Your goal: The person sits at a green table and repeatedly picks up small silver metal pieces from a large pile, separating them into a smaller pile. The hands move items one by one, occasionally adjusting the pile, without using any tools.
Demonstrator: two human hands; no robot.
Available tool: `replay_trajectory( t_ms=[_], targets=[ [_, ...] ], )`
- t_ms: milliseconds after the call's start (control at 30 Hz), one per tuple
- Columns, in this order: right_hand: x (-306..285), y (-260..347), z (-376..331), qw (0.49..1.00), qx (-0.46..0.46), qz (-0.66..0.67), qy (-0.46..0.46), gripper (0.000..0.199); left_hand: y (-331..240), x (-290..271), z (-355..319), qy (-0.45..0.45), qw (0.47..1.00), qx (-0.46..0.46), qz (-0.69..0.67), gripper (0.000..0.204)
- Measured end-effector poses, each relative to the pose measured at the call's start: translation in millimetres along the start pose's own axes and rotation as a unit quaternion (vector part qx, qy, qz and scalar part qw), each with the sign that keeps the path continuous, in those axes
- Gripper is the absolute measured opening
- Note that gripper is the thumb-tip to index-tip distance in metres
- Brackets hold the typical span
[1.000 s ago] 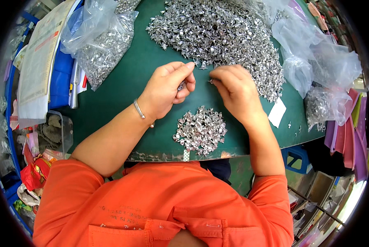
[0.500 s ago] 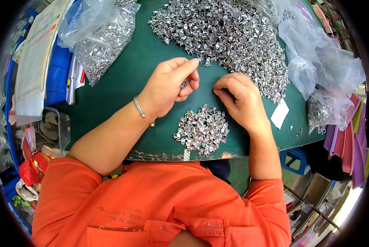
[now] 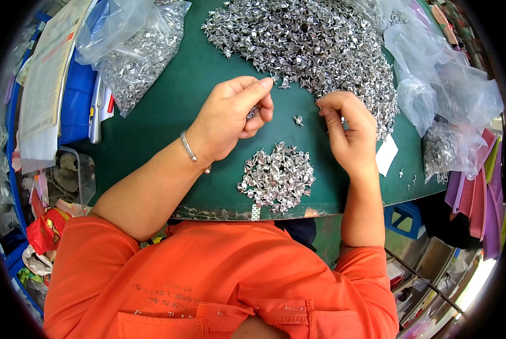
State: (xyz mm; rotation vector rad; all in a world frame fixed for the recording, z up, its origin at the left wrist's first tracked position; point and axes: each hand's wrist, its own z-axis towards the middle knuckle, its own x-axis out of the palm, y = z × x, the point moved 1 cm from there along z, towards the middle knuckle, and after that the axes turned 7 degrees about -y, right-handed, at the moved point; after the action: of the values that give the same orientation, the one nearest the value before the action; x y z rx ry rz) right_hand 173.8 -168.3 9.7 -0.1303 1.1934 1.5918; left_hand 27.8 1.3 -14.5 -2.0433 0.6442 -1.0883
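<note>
My left hand (image 3: 233, 113) is curled closed over the table, thumb pressed on the forefinger, with small silvery metal pieces (image 3: 252, 114) showing between its fingers. Close to the large heap's lower edge, my right hand (image 3: 350, 129) has thumb and forefinger drawn together; whatever is at their tips is too small to make out. Between the hands a single pronged metal piece (image 3: 298, 120) lies on the green tabletop (image 3: 207, 192). A small pile of the same metal pieces (image 3: 276, 177) sits near the table's front edge. The large heap of metal pieces (image 3: 315, 45) spreads across the far side.
Clear plastic bags of metal pieces lie far left (image 3: 137, 62) and right (image 3: 442, 150). White paper (image 3: 385, 154) lies beside my right wrist. Left are a blue bin (image 3: 79, 101) and a clear tub (image 3: 86, 175). A blue stool (image 3: 404, 220) stands below the table's right edge.
My right hand has moved right and away from me, toward the large heap. A single metal piece now lies where its fingertips were. My left hand stays almost still.
</note>
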Motion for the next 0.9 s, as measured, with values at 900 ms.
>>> replay_trajectory(
  t_ms=[900],
  targets=[
    [-24, -5, -58, 0.976, 0.205, -0.010, -0.074, 0.015, 4, -2, 2, 0.076, 0.985, -0.118, -0.099, 0.035]
  ],
)
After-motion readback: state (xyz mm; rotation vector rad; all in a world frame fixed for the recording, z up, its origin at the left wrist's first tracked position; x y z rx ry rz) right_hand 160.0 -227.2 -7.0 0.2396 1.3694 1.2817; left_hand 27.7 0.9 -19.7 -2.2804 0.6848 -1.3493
